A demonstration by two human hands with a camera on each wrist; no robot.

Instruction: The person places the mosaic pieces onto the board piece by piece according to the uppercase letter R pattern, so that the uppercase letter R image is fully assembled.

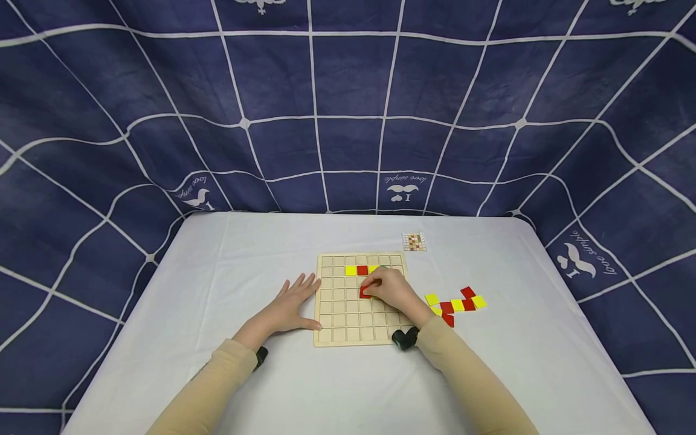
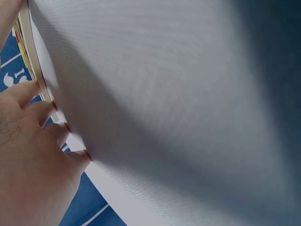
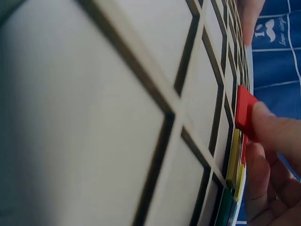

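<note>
A square wooden grid board [image 1: 339, 317] lies on the table. My right hand [image 1: 388, 287] is over its upper right part, pinching a red square tile [image 1: 364, 292] between thumb and fingers. The right wrist view shows this red tile [image 3: 244, 109] tilted at the grid, beside a yellow tile [image 3: 233, 162] and a green tile [image 3: 225, 207]. Farther up the board, a yellow tile [image 1: 350, 270] and another red tile [image 1: 362, 270] sit in a row, partly covered by my hand. My left hand [image 1: 288, 308] lies spread at the board's left edge, its thumb and a fingertip touching it.
Loose red and yellow tiles [image 1: 457, 305] lie to the right of the board, some behind my right wrist. A small pattern card [image 1: 414, 241] rests past the board's far right corner. The white table [image 1: 244, 241] ends at a blue checked curtain [image 1: 348, 145].
</note>
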